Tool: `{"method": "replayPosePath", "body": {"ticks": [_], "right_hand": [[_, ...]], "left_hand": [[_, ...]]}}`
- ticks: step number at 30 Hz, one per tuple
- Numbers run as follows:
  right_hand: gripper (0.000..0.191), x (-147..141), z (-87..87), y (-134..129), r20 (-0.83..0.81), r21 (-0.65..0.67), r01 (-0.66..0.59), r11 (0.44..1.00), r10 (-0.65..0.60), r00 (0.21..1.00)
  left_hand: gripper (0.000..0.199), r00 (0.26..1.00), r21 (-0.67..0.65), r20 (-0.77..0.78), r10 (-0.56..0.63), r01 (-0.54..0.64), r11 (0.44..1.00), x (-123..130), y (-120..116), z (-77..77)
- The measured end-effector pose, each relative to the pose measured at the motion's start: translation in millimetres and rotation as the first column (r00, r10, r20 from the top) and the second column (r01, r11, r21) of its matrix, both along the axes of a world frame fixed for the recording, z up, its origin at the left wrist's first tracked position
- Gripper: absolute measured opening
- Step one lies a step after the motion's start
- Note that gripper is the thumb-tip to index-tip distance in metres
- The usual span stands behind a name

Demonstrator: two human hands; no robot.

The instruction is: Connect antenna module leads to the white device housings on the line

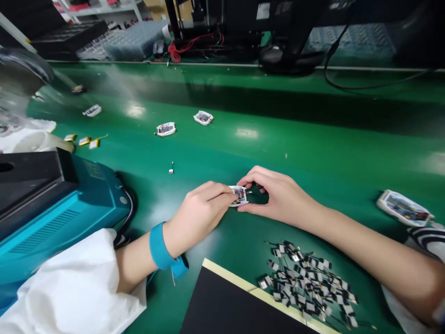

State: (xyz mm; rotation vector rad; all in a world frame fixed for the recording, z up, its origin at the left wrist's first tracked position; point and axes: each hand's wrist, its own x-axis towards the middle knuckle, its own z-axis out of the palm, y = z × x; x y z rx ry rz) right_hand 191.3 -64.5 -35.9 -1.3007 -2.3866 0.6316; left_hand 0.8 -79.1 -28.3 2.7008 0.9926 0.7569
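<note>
Left hand (198,214), right hand (280,197), both gripped a small circuit module (239,195), wired parts (304,278) piled nearby, teal machine (62,208) beside, green desk (295,153) beneath

An electronics assembly workshop is being shown, with work being carried out along a long green counter (313,153). Small circuit modules (166,129) in clear wrapping are being spread across it, and a heap of tiny wired pouch cells (306,278) is being kept close by. A teal bench machine (62,213) is being stood at its edge, a blue antistatic wrist strap (160,246) is being worn, and red wiring (175,53) and shelving (104,8) are being glimpsed beyond.
</note>
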Motion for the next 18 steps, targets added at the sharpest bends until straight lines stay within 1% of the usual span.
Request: {"method": "replayPosePath", "body": {"ticks": [3,5,8,14,18], "right_hand": [[0.034,-1.4,-1.6,-0.5,-0.010,0.015,0.007,1.000,-0.007,1.000],[0.034,-1.1,-2.1,-0.2,-0.020,0.013,0.009,1.000,-0.009,1.000],[0.035,-0.6,-2.5,0.4,-0.037,0.001,0.019,1.000,-0.019,0.999],[0.036,-0.6,-2.7,0.6,-0.041,-0.016,0.032,0.999,-0.032,0.999],[0.036,-0.1,-3.3,0.7,-0.039,0.004,0.028,1.000,-0.028,0.999]], "left_hand": [[0.017,0.993,0.021,-0.111,-0.027,0.029,0.999,-0.2,-1.7,4.2],[0.017,0.989,0.046,-0.148,-0.032,0.039,0.998,-0.2,-2.0,6.0],[0.016,0.993,0.068,-0.118,-0.010,0.018,0.997,0.6,-2.2,6.3],[0.014,0.997,-0.004,-0.078,0.015,-0.015,1.000,2.5,-3.3,5.7],[0.014,0.995,0.012,-0.091,0.035,-0.034,0.999,2.9,-2.3,5.4]]}}
